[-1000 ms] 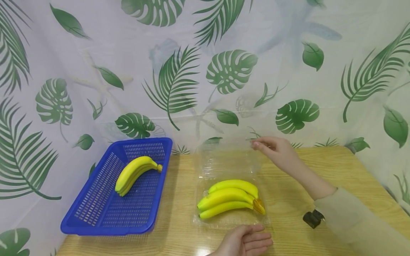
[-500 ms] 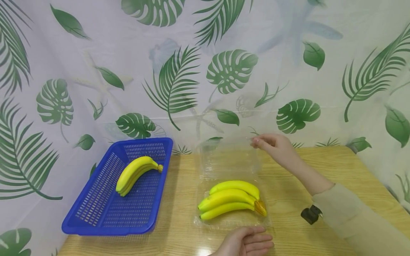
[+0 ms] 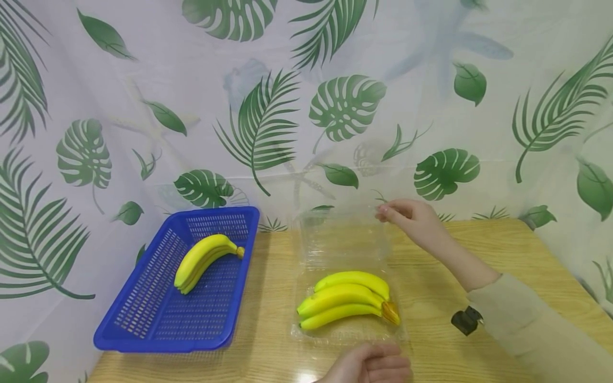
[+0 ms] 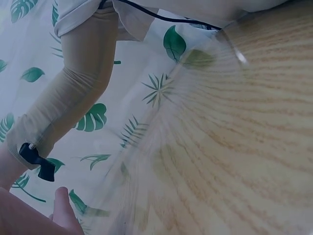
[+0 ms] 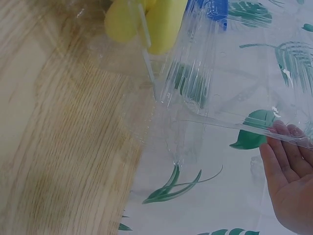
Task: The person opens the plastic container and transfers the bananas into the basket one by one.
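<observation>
A blue basket stands at the left of the surface with one banana bunch inside. To its right lies a clear box holding a second bunch. The left hand rests flat at the box's near edge, fingers straight, gripping nothing. The lid stands raised behind the second bunch. The right hand, arm stretched forward from the right, pinches the lid's upper right corner between its fingertips. The box is transparent and ribbed; the bananas are yellow with green tips and a brown stem.
</observation>
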A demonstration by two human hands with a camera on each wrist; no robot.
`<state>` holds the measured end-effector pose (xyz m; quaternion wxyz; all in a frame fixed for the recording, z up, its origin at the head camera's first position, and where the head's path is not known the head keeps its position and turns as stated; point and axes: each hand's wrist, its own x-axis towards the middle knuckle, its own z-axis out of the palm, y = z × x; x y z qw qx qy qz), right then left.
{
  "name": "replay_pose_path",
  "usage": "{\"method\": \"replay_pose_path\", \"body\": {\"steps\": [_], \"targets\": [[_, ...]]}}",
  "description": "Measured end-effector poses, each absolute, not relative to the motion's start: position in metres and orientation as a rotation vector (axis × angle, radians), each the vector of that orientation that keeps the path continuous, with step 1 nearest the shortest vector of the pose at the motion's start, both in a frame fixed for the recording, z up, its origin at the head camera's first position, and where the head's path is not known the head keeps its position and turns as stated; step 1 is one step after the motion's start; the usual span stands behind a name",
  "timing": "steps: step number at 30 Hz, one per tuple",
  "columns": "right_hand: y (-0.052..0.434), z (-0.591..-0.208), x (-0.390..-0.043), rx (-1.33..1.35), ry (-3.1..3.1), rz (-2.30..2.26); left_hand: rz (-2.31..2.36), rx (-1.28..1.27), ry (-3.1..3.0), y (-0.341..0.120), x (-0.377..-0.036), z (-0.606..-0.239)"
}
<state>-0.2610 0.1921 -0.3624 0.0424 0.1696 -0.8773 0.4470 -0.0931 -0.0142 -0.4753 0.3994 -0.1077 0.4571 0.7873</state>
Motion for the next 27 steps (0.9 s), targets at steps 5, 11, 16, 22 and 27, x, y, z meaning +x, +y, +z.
{"method": "replay_pose_path", "body": {"steps": [5, 11, 16, 22, 27], "targets": [[0.192, -0.362, -0.260, 0.524, -2.690, 1.366, 1.943, -0.276, 1.132, -0.012, -0.090, -0.471], [0.192, -0.362, -0.260, 0.526, -2.689, 1.359, 1.904, -0.196, 1.075, -0.017, -0.094, -0.470], [0.193, -0.362, -0.260, 0.533, -2.679, 1.370, 1.887, -0.086, 1.098, -0.022, -0.095, -0.453], [0.193, -0.363, -0.259, 0.532, -2.681, 1.356, 1.926, -0.070, 1.116, -0.021, -0.104, -0.441], [0.193, -0.362, -0.257, 0.527, -2.678, 1.348, 1.999, -0.036, 1.144, -0.026, -0.110, -0.431]]}}
